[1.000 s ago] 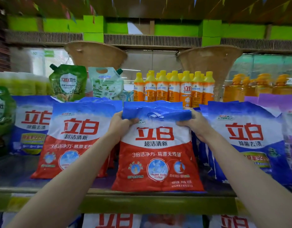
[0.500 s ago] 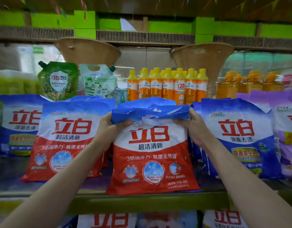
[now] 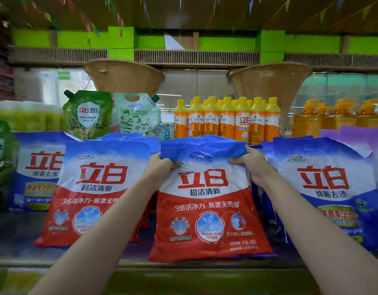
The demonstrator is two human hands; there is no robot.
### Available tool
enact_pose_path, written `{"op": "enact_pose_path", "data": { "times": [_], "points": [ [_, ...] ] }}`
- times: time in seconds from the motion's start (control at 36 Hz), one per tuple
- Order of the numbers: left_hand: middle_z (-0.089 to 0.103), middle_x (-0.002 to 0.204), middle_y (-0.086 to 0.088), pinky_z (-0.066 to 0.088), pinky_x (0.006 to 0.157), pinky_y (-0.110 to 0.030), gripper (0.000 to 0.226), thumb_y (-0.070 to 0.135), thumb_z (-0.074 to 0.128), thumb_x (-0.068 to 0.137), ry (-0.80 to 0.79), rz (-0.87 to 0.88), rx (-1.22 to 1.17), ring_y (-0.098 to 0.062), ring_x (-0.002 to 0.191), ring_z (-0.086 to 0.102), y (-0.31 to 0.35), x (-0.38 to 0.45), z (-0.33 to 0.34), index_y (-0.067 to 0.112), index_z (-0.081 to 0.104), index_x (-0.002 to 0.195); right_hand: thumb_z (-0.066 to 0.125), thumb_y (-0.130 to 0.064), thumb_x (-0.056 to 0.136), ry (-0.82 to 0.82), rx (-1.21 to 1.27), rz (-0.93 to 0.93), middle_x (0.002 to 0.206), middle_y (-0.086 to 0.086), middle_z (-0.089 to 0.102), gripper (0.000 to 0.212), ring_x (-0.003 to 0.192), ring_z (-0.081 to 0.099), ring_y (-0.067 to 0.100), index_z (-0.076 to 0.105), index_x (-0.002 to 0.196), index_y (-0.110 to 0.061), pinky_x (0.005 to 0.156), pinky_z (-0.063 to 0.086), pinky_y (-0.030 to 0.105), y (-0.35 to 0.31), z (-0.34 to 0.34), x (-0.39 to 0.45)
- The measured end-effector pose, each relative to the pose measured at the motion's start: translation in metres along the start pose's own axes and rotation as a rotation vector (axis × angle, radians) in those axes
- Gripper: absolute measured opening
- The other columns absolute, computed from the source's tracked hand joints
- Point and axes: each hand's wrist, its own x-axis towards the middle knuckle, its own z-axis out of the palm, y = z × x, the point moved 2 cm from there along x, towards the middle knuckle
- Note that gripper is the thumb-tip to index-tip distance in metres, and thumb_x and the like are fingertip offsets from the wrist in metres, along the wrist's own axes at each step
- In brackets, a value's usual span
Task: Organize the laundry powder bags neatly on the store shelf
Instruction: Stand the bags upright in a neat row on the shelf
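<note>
Red and white laundry powder bag (image 3: 207,209), upright at the shelf's (image 3: 183,267) front edge, is pinched at its blue top corners by left hand (image 3: 160,171) and right hand (image 3: 253,165).

red-and-blue laundry powder bag (image 3: 209,201) standing upright at shelf (image 3: 183,271) front edge | blue top crumpling | matching bag (image 3: 92,188) leaning just left
</note>
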Motion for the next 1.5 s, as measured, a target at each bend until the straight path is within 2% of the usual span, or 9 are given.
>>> {"op": "enact_pose_path", "data": {
  "times": [0.25,0.44,0.58,0.75,0.89,1.14,1.28,1.39,1.5],
  "points": [
    [0.061,0.072,-0.011,0.053,0.056,-0.027,0.008,-0.002,0.064,0.083,-0.077,0.043,-0.104,-0.022,0.060,0.061,0.000,-0.012,-0.004,0.004,0.058,0.082,0.053,0.009,0.085,-0.058,0.040,-0.043,0.103,0.010,0.071,0.037,0.094,0.068,0.028,0.061,0.117,-0.008,0.081,0.057,0.037,0.001,-0.002,-0.015],
    [0.070,0.069,-0.005,0.057,0.060,-0.032,0.005,0.010,0.067,0.084,-0.047,0.182,-0.072,-0.017,0.057,0.067,-0.006,-0.036,-0.011,0.011,0.065,0.079,0.047,0.010,0.086,-0.162,0.109,-0.115,0.108,0.004,0.072,0.045,0.101,0.068,0.019,0.077,0.096,-0.022,0.086,0.056,0.030,0.001,-0.009,-0.045],
    [0.070,0.065,-0.003,0.057,0.063,-0.034,0.013,0.016,0.066,0.086,-0.049,0.144,-0.092,-0.016,0.055,0.067,0.006,-0.038,-0.011,0.011,0.065,0.074,0.058,-0.002,0.086,-0.008,0.164,-0.158,0.086,0.002,0.073,0.018,0.077,0.070,0.018,0.069,0.094,-0.013,0.067,0.059,0.027,-0.010,0.000,-0.047],
    [0.062,0.077,-0.014,0.052,0.084,-0.051,0.018,0.011,0.066,0.085,0.029,0.073,-0.097,-0.029,0.072,0.063,0.040,-0.014,-0.006,0.010,0.056,0.070,0.059,0.012,0.080,0.217,-0.022,-0.257,0.083,0.002,0.061,0.028,0.082,0.059,0.023,0.060,0.089,-0.014,0.081,0.051,0.042,-0.041,0.009,-0.013],
    [0.064,0.071,-0.009,0.056,0.073,-0.041,0.014,0.002,0.067,0.080,0.084,0.177,-0.193,-0.024,0.060,0.062,0.063,-0.011,0.004,0.012,0.061,0.072,0.056,0.016,0.079,0.227,0.075,-0.292,0.087,0.005,0.059,0.036,0.079,0.060,0.020,0.049,0.088,-0.018,0.077,0.052,0.038,-0.057,-0.002,0.002],
    [0.065,0.090,-0.007,0.052,0.079,-0.042,0.023,0.004,0.069,0.079,0.120,0.424,0.022,-0.020,0.083,0.061,0.011,-0.019,0.009,0.009,0.065,0.101,0.064,0.002,0.072,0.176,0.023,-0.180,0.097,0.011,0.062,0.029,0.090,0.061,0.027,0.056,0.093,-0.018,0.082,0.050,0.045,-0.006,-0.016,-0.014],
    [0.060,0.093,-0.003,0.054,0.077,-0.042,0.042,0.009,0.072,0.081,0.057,0.348,-0.069,-0.022,0.081,0.062,0.008,-0.016,0.005,0.016,0.040,0.108,0.064,0.008,0.077,0.182,0.107,-0.115,0.103,0.011,0.062,0.042,0.091,0.063,0.026,0.049,0.112,-0.008,0.076,0.054,0.038,-0.005,-0.016,-0.013],
    [0.060,0.099,-0.006,0.058,0.068,-0.028,0.063,0.017,0.071,0.082,0.022,0.199,-0.264,-0.020,0.081,0.064,-0.009,-0.015,-0.001,0.020,0.025,0.126,0.085,-0.026,0.060,0.126,0.082,-0.032,0.116,0.014,0.067,0.070,0.104,0.065,0.030,0.057,0.121,-0.006,0.091,0.052,0.044,0.009,-0.015,-0.018],
    [0.062,0.121,-0.016,0.055,0.087,-0.045,0.068,0.046,0.074,0.074,-0.156,0.031,-0.308,-0.026,0.096,0.068,-0.022,-0.011,-0.001,0.013,0.048,0.127,0.060,-0.026,0.089,0.033,0.101,-0.003,0.105,0.003,0.072,0.032,0.094,0.069,0.019,0.062,0.118,-0.015,0.079,0.057,0.030,0.020,-0.011,-0.019]
  ]
}}
